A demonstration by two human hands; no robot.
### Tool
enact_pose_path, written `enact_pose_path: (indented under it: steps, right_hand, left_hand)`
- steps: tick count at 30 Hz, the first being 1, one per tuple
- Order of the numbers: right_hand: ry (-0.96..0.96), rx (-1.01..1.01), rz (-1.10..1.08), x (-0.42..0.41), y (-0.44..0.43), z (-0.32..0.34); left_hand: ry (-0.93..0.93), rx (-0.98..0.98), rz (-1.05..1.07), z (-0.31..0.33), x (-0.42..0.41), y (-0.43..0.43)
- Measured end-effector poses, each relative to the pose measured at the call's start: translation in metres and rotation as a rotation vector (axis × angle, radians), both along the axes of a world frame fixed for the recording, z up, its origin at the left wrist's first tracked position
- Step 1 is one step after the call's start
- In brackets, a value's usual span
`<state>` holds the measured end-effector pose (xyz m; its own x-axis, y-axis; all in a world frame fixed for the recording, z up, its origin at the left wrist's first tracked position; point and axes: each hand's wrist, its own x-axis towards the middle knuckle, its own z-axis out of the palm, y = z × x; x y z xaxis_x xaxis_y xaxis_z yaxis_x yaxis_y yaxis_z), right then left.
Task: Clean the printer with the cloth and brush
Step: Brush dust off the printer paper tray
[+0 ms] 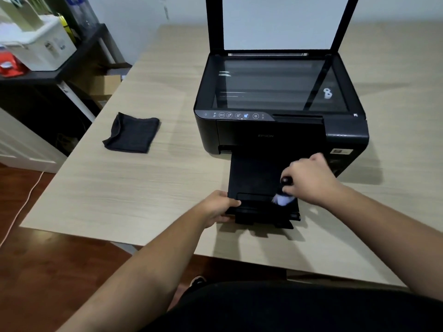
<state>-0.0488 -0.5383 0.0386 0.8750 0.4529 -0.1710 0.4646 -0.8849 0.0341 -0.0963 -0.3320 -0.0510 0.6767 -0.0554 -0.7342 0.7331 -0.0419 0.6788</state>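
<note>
A black printer (271,130) stands on the light wooden table (148,183), its scanner lid raised and the glass bare. Its black output tray (254,183) is pulled out toward me. My left hand (219,203) grips the tray's front left corner. My right hand (309,178) holds a small brush (284,191) with a dark handle and white bristles; the bristles touch the tray's right front part. A folded dark cloth (131,133) lies on the table to the left of the printer, away from both hands.
A dark shelf (72,68) with a white box (40,44) and a red item stands at the far left. A white cable (24,202) runs over the wooden floor. The table's near edge lies just in front of the tray.
</note>
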Motion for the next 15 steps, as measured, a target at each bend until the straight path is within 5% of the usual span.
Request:
enact_pose_path:
  steps: [2, 6, 9, 13, 15]
  right_hand:
    - [-0.072, 0.059, -0.074, 0.003, 0.0, -0.004]
    - [0.455, 0.476, -0.136, -0.006, 0.025, -0.003]
    - [0.124, 0.533, -0.274, 0.007, 0.037, -0.01]
    - [0.549, 0.484, -0.05, 0.005, 0.059, -0.013]
    - [0.3, 0.507, -0.138, 0.009, 0.063, -0.015]
  left_hand:
    - [0.011, -0.014, -0.004, -0.001, 0.001, 0.001]
    - [0.044, -0.053, 0.002, 0.007, -0.003, 0.0]
    - [0.071, -0.135, 0.058, 0.01, -0.006, 0.004]
    - [0.074, -0.23, 0.135, 0.01, -0.012, 0.011]
    - [0.059, -0.232, 0.135, 0.007, -0.012, 0.014]
